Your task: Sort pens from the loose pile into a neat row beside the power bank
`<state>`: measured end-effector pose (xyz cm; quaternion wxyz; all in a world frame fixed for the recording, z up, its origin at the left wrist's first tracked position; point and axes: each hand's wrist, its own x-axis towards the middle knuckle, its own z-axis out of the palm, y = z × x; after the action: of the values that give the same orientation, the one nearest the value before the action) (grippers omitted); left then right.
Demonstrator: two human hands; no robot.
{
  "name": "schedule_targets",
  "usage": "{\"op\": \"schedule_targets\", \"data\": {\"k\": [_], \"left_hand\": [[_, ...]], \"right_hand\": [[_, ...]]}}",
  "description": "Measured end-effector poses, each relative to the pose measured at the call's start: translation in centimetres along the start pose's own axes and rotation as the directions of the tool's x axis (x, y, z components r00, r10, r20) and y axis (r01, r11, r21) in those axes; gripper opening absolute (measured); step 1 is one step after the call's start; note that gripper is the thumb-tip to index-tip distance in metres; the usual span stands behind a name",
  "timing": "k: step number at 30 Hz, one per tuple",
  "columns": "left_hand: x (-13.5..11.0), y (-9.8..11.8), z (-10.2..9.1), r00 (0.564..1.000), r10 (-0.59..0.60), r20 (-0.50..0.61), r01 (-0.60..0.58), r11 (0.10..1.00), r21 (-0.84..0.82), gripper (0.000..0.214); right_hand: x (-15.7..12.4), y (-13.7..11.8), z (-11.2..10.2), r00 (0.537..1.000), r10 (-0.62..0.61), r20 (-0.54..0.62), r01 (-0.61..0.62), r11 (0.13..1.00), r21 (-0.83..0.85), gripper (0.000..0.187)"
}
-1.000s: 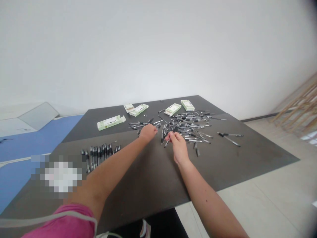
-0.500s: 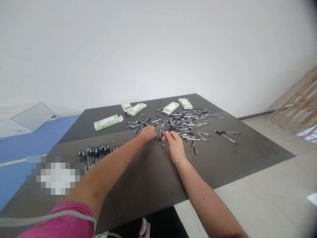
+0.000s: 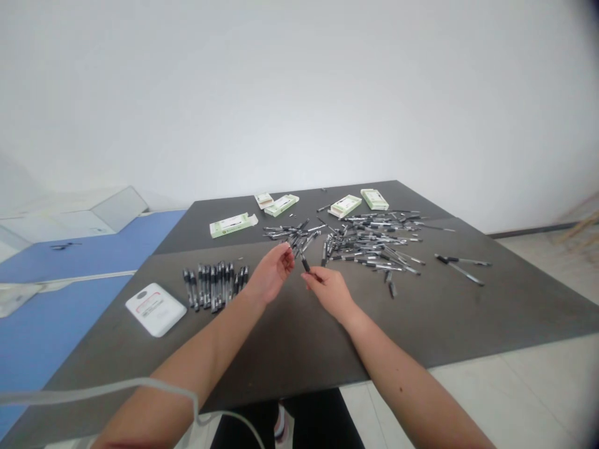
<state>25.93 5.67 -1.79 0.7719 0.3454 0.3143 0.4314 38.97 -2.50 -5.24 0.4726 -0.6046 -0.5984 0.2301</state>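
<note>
My right hand (image 3: pixel 331 292) pinches a pen (image 3: pixel 305 264) by its lower end; the pen tilts up and left, its black part showing above my thumb and fingers. My left hand (image 3: pixel 272 273) is just left of it, fingers curled in, and I cannot make out what lies between the fingertips. Behind my hands a large heap of loose clear and black pen parts (image 3: pixel 374 240) spreads to the right. A smaller pile of pens (image 3: pixel 299 236) lies just beyond my left hand. Several pens with black ends (image 3: pixel 215 280) lie side by side in a row left of my left forearm.
Green and white pen boxes (image 3: pixel 233 225) lie along the back of the dark table (image 3: pixel 281 349), including a box (image 3: pixel 345 206) by the heap. A white flat package (image 3: pixel 156 310) is at the left. Two pens (image 3: pixel 461 268) lie apart at right. A pale cable (image 3: pixel 154 383) crosses the lower left.
My left hand has drawn back from the smaller pile, and a pen now shows in my right hand. The view has shifted, uncovering the row of pens and the white package.
</note>
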Motion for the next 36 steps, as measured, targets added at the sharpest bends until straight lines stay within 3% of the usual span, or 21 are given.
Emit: {"op": "schedule_targets", "data": {"k": [4, 9, 13, 18, 22, 26, 30, 33, 36], "left_hand": [[-0.9, -0.8, -0.6, 0.999, -0.049, 0.006, 0.05, 0.996, -0.077, 0.013], [-1.2, -1.6, -0.6, 1.0, 0.001, 0.026, 0.0, 0.999, -0.048, 0.018], [-1.2, -1.9, -0.3, 0.995, 0.102, 0.005, -0.102, 0.99, 0.097, 0.02], [-1.0, -2.2, -0.5, 0.955, 0.298, 0.015, -0.282, 0.885, 0.372, 0.019], [-1.0, -2.4, -0.7, 0.951, 0.298, 0.081, -0.304, 0.853, 0.423, 0.02], [-1.0, -1.9, -0.6, 0.925, 0.344, 0.163, -0.376, 0.764, 0.524, 0.021], [-1.0, -1.4, -0.3, 0.907, 0.382, 0.177, -0.408, 0.696, 0.591, 0.022], [-1.0, -1.5, -0.2, 0.934, 0.324, 0.15, -0.355, 0.789, 0.501, 0.024], [-1.0, -1.7, -0.1, 0.965, 0.203, 0.166, -0.251, 0.898, 0.36, 0.029]], "right_hand": [[-0.1, 0.3, 0.3, 0.997, -0.054, 0.051, 0.06, 0.988, -0.142, 0.031], [0.0, 0.7, 0.3, 0.996, -0.066, 0.062, 0.077, 0.978, -0.194, 0.032], [0.0, 0.9, 0.4, 0.994, -0.099, 0.037, 0.105, 0.973, -0.208, 0.033], [0.1, 1.0, 0.3, 0.994, -0.111, -0.019, 0.107, 0.979, -0.174, 0.031], [0.2, 1.2, 0.4, 0.991, -0.134, -0.022, 0.129, 0.98, -0.149, 0.028], [0.3, 1.4, 0.6, 0.992, -0.128, 0.023, 0.129, 0.991, -0.036, 0.029], [0.3, 1.3, 0.8, 0.995, -0.095, -0.033, 0.098, 0.991, 0.091, 0.024], [0.2, 1.0, 0.7, 0.998, 0.022, -0.052, -0.005, 0.952, 0.306, 0.019], [0.0, 0.6, 0.7, 0.985, 0.104, 0.138, -0.167, 0.786, 0.595, 0.026]]}}
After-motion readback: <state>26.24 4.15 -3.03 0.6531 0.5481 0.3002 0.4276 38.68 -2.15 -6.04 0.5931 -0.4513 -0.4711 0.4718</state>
